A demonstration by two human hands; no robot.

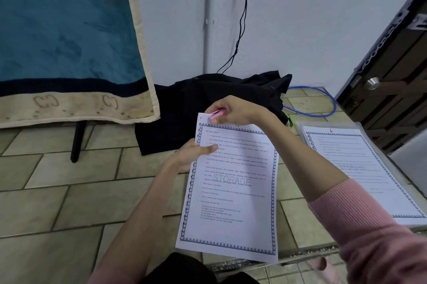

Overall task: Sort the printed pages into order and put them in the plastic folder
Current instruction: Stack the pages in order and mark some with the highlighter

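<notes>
A sheaf of printed pages [231,191] is held up in the lower middle of the view, tilted slightly, the top sheet headed "OPTICAL DISCS" with a grey "STORAGE" watermark and a decorative border. The left hand [191,155] grips the sheaf at its left edge, at about 10 o'clock on the sheet, thumb lying across the printed face and fingers behind. The right hand [233,110] is at 12 o'clock, at the sheaf's top left corner, its fingers curled round a small pink object [216,114] that touches the corner; what the object is cannot be told. The right forearm crosses over the sheet's upper right, ending in a pink ribbed sleeve [369,226].

At 3 o'clock from the held sheaf, apart from it, a second stack of bordered pages [360,168] lies flat, a handwritten "6" at its head, resting on a clear plastic folder [298,125] whose edge shows around it.

Beyond, at 12 o'clock, a black garment [208,103] lies crumpled on the tiled floor [57,191] against a white wall. A blue cable [323,108] loops at 1 o'clock. A striped blanket [69,41] hangs at 10 o'clock, and a dark door [392,89] with a metal knob stands at 2 o'clock.
</notes>
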